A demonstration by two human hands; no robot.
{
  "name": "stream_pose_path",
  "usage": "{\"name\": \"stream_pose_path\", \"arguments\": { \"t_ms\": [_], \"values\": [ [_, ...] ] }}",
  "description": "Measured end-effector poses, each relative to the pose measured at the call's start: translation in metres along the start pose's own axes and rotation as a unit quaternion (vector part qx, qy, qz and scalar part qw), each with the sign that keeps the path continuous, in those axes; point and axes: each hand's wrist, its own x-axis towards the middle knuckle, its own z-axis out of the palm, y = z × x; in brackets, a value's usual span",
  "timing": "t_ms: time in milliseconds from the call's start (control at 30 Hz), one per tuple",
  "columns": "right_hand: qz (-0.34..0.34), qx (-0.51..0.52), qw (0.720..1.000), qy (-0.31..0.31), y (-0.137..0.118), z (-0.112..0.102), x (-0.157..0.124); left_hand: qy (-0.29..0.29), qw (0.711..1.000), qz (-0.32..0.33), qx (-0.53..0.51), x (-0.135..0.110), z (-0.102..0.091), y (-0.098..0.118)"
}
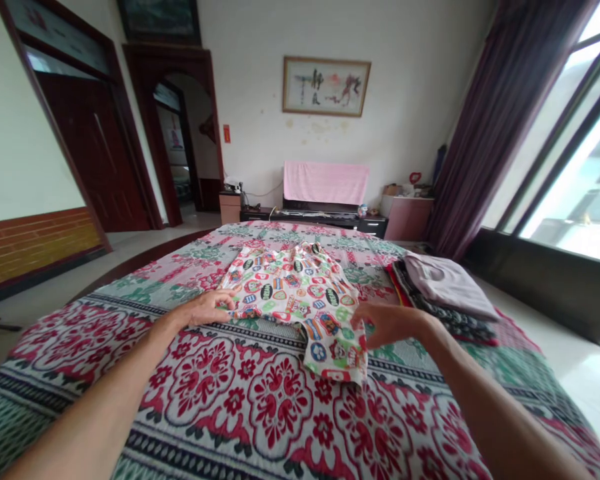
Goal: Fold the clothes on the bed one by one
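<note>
A child's shirt (pixel 290 283), pale with a colourful cartoon and badge print, lies spread on the patterned bedcover (pixel 275 403). One section of it sticks out toward me at the lower right, wrinkled at its edge. At the shirt's near left corner, my left hand (pixel 207 309) has its fingers closed on the edge of the cloth. My right hand (pixel 387 325) pinches the right edge, just above the part that sticks out; its fingertips are partly hidden.
Right of the shirt sits a stack of folded clothes (pixel 445 287), a pale mauve one on top. Beyond the cover's far edge stand a low black cabinet (pixel 310 217) and something draped with a pink cloth (pixel 325 181). A dark curtain (pixel 500 120) hangs by the window at right.
</note>
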Motion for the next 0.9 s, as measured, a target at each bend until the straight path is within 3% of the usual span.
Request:
{"name": "stream_pose_path", "arguments": {
  "t_ms": [167,367,600,900],
  "values": [
    [-0.002,-0.036,0.997,-0.065,-0.028,0.005,0.009,-0.012,1.000,-0.012,0.001,0.000,-0.001,-0.012],
    [0.028,-0.039,0.994,-0.100,-0.016,-0.001,0.000,-0.023,0.999,-0.027,0.004,-0.002,-0.004,-0.017],
    [0.050,-0.074,0.995,-0.047,-0.017,0.007,0.003,-0.029,0.999,-0.024,-0.006,-0.002,-0.005,-0.019],
    [-0.021,-0.032,0.999,0.004,-0.006,0.007,0.009,0.006,1.000,-0.003,-0.004,0.002,-0.004,-0.018]
  ]
}}
